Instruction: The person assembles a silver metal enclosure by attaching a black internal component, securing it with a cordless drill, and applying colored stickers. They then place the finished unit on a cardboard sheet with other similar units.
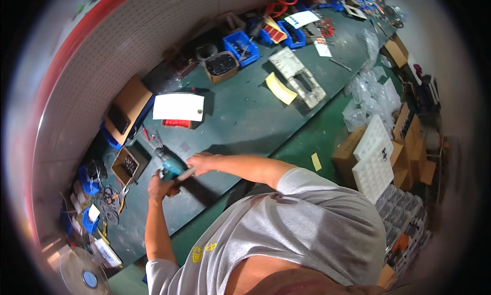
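Note:
A teal power drill [173,167] is held just above the green worktop [230,126], its dark chuck end toward the back of the bench. My left hand [161,185] is closed around the drill's lower part. On the other side, my right hand [202,163] is closed at the end of a short, pale brownish piece [185,176] lying against the drill. Its kind, and whether it belongs to the drill, I cannot make out. Left of the drill stands an open cardboard box [129,164] with small dark parts in it.
Behind the drill, a white sheet [178,107] lies over a box of red parts [177,123]. A box of black parts [221,65] and blue bins [241,47] line the back. A worn white fixture [299,77] lies farther right. Pliers and cables [115,200] clutter the left end.

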The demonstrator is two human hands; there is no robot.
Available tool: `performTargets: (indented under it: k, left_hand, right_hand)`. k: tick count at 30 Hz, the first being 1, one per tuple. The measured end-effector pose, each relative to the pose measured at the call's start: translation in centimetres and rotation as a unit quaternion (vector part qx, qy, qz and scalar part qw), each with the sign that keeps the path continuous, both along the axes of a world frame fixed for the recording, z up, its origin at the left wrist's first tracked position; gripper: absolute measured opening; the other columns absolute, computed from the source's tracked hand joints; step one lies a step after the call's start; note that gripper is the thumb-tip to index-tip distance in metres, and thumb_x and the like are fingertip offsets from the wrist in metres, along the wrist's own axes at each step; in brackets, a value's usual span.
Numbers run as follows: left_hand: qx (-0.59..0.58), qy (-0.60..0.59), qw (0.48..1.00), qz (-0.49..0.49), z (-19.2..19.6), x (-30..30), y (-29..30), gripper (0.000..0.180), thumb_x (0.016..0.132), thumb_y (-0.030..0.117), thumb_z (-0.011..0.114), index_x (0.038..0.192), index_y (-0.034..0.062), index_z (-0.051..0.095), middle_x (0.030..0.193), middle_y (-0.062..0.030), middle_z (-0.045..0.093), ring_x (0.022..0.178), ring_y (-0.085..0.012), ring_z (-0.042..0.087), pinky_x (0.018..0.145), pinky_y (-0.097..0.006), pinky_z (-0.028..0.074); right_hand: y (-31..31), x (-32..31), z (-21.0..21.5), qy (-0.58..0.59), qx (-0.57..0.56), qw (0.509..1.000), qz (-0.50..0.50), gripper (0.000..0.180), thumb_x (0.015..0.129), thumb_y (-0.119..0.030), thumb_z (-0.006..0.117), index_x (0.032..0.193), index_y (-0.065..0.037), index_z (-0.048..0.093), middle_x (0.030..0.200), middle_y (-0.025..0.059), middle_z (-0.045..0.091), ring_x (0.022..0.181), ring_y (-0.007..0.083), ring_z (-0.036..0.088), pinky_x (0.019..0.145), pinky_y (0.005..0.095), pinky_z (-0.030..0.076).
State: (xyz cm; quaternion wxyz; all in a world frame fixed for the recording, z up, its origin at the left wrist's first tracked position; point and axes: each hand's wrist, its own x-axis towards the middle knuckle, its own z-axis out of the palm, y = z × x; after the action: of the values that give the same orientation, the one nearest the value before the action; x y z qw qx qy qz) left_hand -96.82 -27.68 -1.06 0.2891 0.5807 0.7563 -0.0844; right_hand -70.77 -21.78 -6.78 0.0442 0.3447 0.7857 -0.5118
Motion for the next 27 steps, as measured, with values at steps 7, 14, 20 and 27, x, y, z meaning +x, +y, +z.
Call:
performTargets:
  k: [7, 14, 20, 27]
  left_hand:
    - [0.436, -0.023, 0.9, -0.021, -5.1, 3.8, -4.5, 0.055, 0.076, 0.011, 0.071, 0.129, 0.0053, 0.057, 0.124, -0.016, 0.062, 0.118, -0.0379, 0.055, 0.109, -0.05, 0.035]
    - [0.34, -0.134, 0.931, 0.017, -4.5, 17.9, -9.0, 0.044, 0.084, 0.008, 0.071, 0.126, 0.0022, 0.06, 0.124, -0.0192, 0.063, 0.117, -0.0402, 0.056, 0.106, -0.047, 0.041]
    - [0.159, -0.214, 0.96, 0.089, -5.0, 30.3, -0.4, 0.049, 0.088, 0.016, 0.072, 0.132, -0.0008, 0.057, 0.122, -0.0231, 0.064, 0.103, -0.0349, 0.067, 0.085, -0.042, 0.055]
    - [0.114, -0.198, 0.949, 0.217, -9.8, 44.7, 15.4, 0.069, 0.074, 0.02, 0.083, 0.131, 0.0, 0.05, 0.104, -0.022, 0.069, 0.098, -0.039, 0.068, 0.087, -0.045, 0.054]
  right_hand:
    - [2.8, 8.2, 1.8, 0.105, 0.243, 0.916, -0.301, 0.046, 0.073, -0.022, 0.073, 0.117, -0.01, 0.064, 0.117, 0.014, 0.066, 0.113, 0.0356, 0.058, 0.098, 0.047, 0.047]
    - [7.3, 35.9, 2.0, -0.055, 0.347, 0.748, -0.563, 0.037, 0.078, -0.012, 0.068, 0.115, -0.007, 0.066, 0.117, 0.018, 0.065, 0.113, 0.0378, 0.058, 0.1, 0.0489, 0.044]
    - [11.7, 51.8, -0.4, -0.243, 0.358, 0.685, -0.587, 0.065, 0.079, -0.033, 0.077, 0.134, -0.007, 0.054, 0.128, 0.0205, 0.06, 0.122, 0.0398, 0.053, 0.102, 0.0502, 0.042]
    - [14.6, 59.2, -3.9, -0.122, 0.156, 0.804, -0.562, 0.052, 0.079, -0.03, 0.076, 0.118, 0.001, 0.061, 0.107, 0.0257, 0.069, 0.101, 0.0429, 0.066, 0.087, 0.049, 0.052]
